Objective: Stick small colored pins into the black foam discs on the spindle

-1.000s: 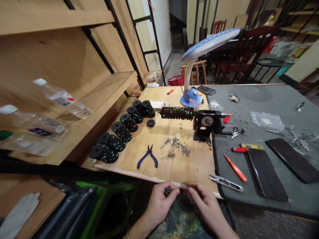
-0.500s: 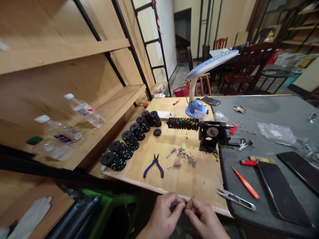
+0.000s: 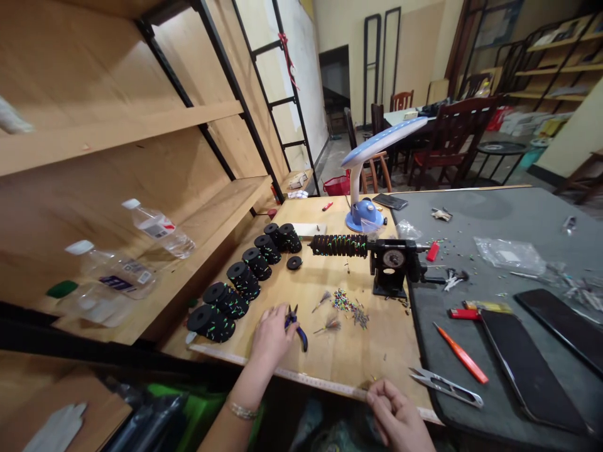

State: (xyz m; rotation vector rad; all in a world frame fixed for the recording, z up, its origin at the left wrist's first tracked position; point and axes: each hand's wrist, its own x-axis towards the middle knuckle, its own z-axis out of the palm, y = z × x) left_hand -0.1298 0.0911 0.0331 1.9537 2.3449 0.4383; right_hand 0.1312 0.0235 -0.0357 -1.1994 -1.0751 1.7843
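Observation:
My left hand (image 3: 272, 337) lies over one handle of the blue-handled pliers (image 3: 304, 341), its thumb and fingers closing around it near the pivot. The pliers' jaws point away from me and the other handle shows. At the front edge of the wooden board (image 3: 339, 361) my right hand (image 3: 394, 411) is held in a pinch; whatever is between its fingertips is too small to make out. Beyond the pliers lie a pile of coloured beads (image 3: 343, 300), small grey pieces (image 3: 360, 317) and wispy bundles of fine strands (image 3: 328, 325).
Black foam spools (image 3: 242, 279) line the left. A hand-cranked winder (image 3: 391, 263) carries a black wound roll (image 3: 339, 245). Behind stands a blue desk lamp (image 3: 365, 213). Thread snips (image 3: 447, 386), an orange pen-like tool (image 3: 460, 355) and phones (image 3: 527, 370) lie right.
My left hand has left my right hand and reached forward and left onto the pliers. My right hand stays near the board's edge, slightly further right. The view has shifted slightly.

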